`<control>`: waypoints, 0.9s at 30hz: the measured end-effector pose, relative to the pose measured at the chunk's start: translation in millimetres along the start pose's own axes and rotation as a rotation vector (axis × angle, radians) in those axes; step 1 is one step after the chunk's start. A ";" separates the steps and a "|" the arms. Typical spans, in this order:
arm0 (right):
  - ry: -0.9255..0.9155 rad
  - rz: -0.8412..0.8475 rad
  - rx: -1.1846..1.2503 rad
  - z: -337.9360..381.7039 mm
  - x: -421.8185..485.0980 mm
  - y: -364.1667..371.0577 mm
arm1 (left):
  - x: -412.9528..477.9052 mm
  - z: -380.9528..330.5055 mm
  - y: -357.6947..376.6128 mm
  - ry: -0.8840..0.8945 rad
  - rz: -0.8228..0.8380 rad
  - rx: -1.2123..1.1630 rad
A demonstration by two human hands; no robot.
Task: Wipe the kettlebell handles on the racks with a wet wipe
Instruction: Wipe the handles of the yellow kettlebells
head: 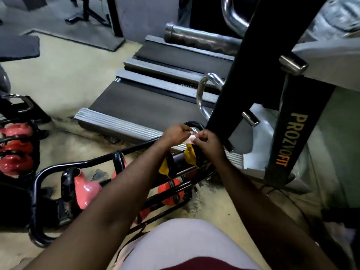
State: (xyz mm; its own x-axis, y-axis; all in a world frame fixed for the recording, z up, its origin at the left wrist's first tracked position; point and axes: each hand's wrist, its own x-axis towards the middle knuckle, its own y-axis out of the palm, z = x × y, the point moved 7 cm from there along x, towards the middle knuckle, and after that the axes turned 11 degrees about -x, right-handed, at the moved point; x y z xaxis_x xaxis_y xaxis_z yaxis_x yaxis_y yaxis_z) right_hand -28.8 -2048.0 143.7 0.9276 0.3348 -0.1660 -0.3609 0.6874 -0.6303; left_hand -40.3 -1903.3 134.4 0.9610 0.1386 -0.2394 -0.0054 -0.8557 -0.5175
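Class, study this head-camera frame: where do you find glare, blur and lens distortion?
Head view: glare streaks the chrome handle and the glossy pink kettlebell; the wet wipe is washed out, edges unclear; the upper right corner smears into blur; the black upright leans, probably wide-angle distortion.

Treadmill decks (148, 106) are lined up on the beige floor (64, 75); a black upright (288, 141) is lettered PROZVOFIT; dark mats (17, 45) are laid beyond.

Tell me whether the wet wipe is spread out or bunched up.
Bunched up: the wet wipe shows only as a small white wad pinched between the left hand and right hand.
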 end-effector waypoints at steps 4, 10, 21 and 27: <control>-0.051 -0.251 -0.431 -10.9 -46.3 -13.9 | 8.7 -9.8 5.3 0.014 0.026 -0.089; -0.196 -0.390 -0.737 4.6 -33.5 -0.3 | 18.3 -10.3 4.3 0.054 0.029 -0.136; -0.038 -0.541 -0.501 -27.0 -74.6 -7.9 | 19.3 -10.6 1.3 0.087 0.026 -0.095; 0.053 -0.305 -0.139 -23.1 -46.7 -7.7 | 19.6 -7.8 2.5 0.091 0.037 -0.061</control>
State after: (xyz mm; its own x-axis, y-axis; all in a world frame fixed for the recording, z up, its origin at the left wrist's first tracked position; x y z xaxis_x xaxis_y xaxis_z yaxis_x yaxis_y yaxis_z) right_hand -67.1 -2083.9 138.8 0.9959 0.0903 0.0095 -0.0522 0.6548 -0.7540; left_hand -19.4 -1906.6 134.8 0.9817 0.0627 -0.1800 -0.0273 -0.8883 -0.4584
